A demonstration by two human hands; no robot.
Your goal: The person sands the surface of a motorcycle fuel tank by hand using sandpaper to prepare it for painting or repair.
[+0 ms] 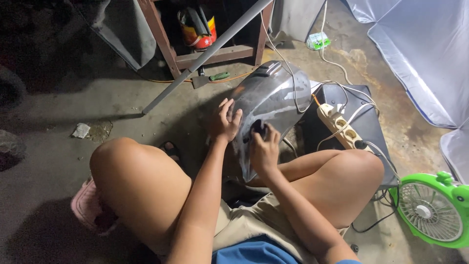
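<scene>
A curved, shiny dark-grey metal panel (273, 98) stands on the concrete floor between my knees. My left hand (225, 122) rests flat on the panel's left edge with its fingers spread. Against the lower front of the panel, my right hand (265, 149) grips a small dark pad (258, 128) and presses it onto the surface. A white cable drapes over the top of the panel.
A white power strip (342, 127) lies on a dark board (371, 127) to the right. A green fan (432, 210) sits at lower right. A grey pipe (205, 56) leans against a wooden frame (215, 54) holding a red-yellow can (198, 29). Pale sheeting (425, 54) hangs at the far right.
</scene>
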